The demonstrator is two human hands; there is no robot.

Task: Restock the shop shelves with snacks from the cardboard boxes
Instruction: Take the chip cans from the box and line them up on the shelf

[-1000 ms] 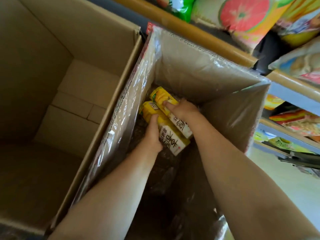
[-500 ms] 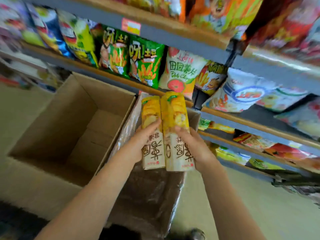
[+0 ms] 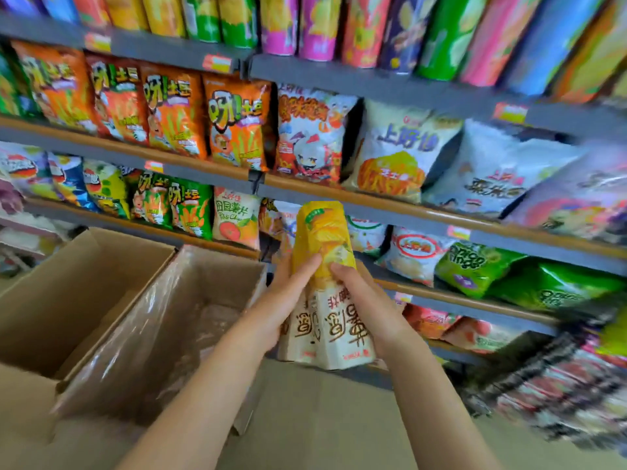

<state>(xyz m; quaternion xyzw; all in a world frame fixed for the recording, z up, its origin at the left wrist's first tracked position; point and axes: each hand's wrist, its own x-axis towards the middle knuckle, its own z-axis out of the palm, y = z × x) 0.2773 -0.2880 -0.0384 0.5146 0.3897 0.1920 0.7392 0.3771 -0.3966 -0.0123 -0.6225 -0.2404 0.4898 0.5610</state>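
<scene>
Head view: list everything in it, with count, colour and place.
snack cartons: two, yellow tops, white bottoms, held upright before the shelves
lined box: one, brown with clear plastic liner, lower left
plain box: one, brown, left of the lined box
canisters: a row, many colours, top shelf
orange bags: several, second shelf, left
shelves: grey, wood-edged
left hand: grips the left carton
right hand: grips the right carton

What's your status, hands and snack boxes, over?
Left hand and right hand gripping two yellow snack boxes, upright. Held before the shelves. Nothing blocking.
</scene>
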